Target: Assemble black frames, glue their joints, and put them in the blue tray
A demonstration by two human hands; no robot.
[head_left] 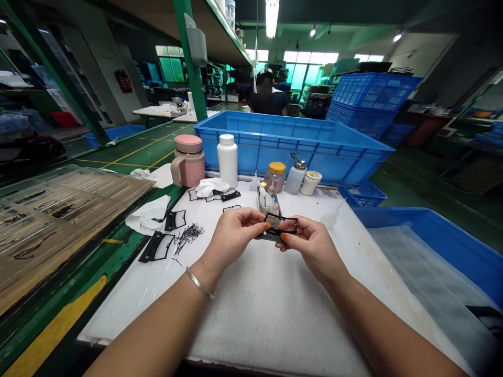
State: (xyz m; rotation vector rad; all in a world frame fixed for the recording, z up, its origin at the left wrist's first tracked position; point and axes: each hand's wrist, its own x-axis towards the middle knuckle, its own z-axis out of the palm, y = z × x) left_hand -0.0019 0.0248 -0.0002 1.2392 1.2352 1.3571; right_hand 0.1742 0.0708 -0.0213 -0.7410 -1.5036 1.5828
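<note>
One black frame (pixel 281 225), pinched by my left hand (pixel 233 235) and right hand (pixel 310 246) together above white foam (pixel 267 314) (bangle (pixel 200 283) on left wrist).

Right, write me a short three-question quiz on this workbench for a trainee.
1. Which hand wears the metal bangle, left or right?
2. True or false: in this view, the pink mug stands left of the white bottle.
3. What black thing do the left hand and right hand hold between them?

Key: 1. left. 2. True. 3. A small black frame.
</note>
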